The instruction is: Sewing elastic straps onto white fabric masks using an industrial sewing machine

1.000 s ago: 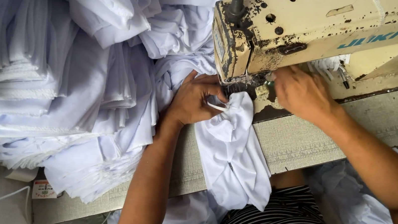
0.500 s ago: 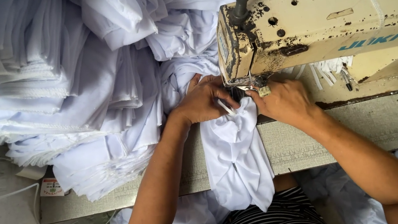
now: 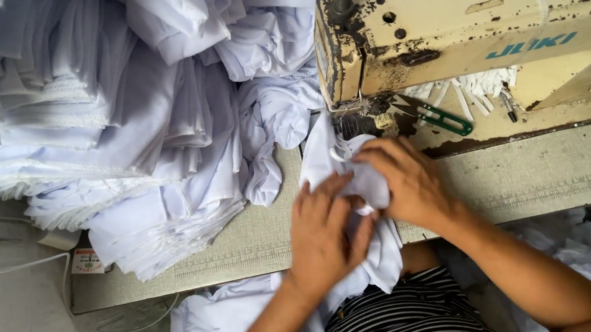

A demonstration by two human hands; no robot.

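A white fabric piece (image 3: 324, 153) lies on the sewing table, running from the needle area down over the front edge. My left hand (image 3: 327, 231) presses and grips its lower part near the table edge. My right hand (image 3: 406, 181) pinches a bunched fold of the same fabric just to the right of the left hand. Both hands sit a little in front of the worn cream sewing machine (image 3: 473, 24), whose needle area (image 3: 364, 112) is just beyond my fingers.
A large heap of folded white garments (image 3: 103, 129) fills the table's left and back. Green-handled snips (image 3: 440, 117) and a pen (image 3: 507, 105) lie on the machine bed. More white cloth (image 3: 216, 318) hangs below the table (image 3: 537, 174). A cable (image 3: 7, 267) runs along the floor at left.
Both hands have drawn back from the needle area toward the table's front edge, pulling the white fabric with them. The view has shifted slightly.
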